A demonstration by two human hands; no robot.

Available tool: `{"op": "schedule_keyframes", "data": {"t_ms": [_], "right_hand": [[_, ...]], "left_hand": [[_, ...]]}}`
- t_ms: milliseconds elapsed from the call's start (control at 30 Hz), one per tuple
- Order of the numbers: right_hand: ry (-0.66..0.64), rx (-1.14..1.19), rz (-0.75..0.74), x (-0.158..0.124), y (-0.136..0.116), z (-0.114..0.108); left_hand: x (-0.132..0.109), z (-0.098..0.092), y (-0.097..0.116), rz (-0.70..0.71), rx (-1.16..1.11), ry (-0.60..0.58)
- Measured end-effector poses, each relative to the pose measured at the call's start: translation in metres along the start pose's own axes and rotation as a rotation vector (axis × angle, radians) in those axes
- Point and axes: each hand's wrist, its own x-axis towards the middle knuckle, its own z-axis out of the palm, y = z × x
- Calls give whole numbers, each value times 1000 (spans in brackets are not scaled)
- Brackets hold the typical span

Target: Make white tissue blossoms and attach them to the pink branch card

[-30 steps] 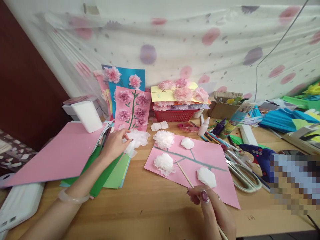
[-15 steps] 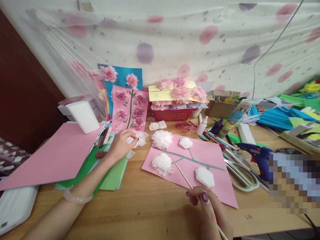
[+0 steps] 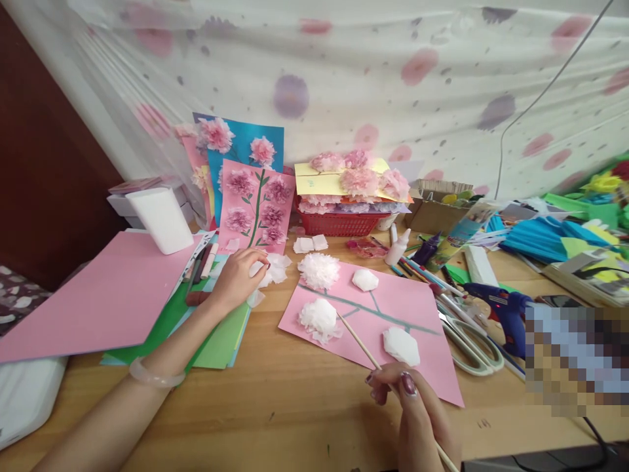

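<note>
My right hand (image 3: 413, 400) is closed round a thin wooden stick (image 3: 361, 341). The stick's tip is beside a ruffled white tissue flower (image 3: 317, 316) on a pink sheet (image 3: 442, 377). Another ruffled flower (image 3: 318, 271) sits above it, and two flatter white tissue pads (image 3: 365, 280) lie further right, along a drawn green branch (image 3: 363, 306). At the left, my left hand (image 3: 240, 278) has its thumb and fingertips pinched together over loose white tissue squares (image 3: 275, 270). What the pinch holds, if anything, I cannot make out.
A blue glue gun (image 3: 506, 311) and scissors (image 3: 474, 347) lie right of the sheet. Behind stand a glue bottle (image 3: 398, 248), a red basket (image 3: 339, 225) and flower pictures (image 3: 255, 206). Coloured paper (image 3: 113, 295) and a white box-like block (image 3: 161, 221) are at left.
The view has shifted slightly. Both hands stay nearly in place, the left still pinched at the tissue squares and the right still holding the stick beside the lower ruffled flower.
</note>
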Motion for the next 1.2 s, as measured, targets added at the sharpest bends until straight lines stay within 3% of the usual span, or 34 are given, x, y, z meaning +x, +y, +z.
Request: {"op": "schedule_keyframes", "data": {"t_ms": [200,333,400,533,600,733,867,1033,1200], "right_hand": [[-52,25,0,0,10,-1],[-32,77,36,-3,7,-1],[-22,119,67,-2,5,-1],[-123,262,169,1,5,5],[-145,367,259,1,6,8],[-142,498,374,-2,5,8],[-247,509,393,0,-2,3],[-252,542,404,0,-7,3],[-346,516,406,-2,0,-3]], "left_hand": [[9,7,-6,-48,-57,-21],[4,-5,7,-83,-182,10],[-7,-14,21,-128,-340,-36],[-38,-23,56,-343,-994,-289],[-52,-21,70,-419,-1125,-366],[-66,-16,83,-467,-1150,-451],[-68,-14,84,-462,-1127,-468],[-70,-13,84,-447,-1114,-518],[-74,-13,83,-414,-1093,-538]]}}
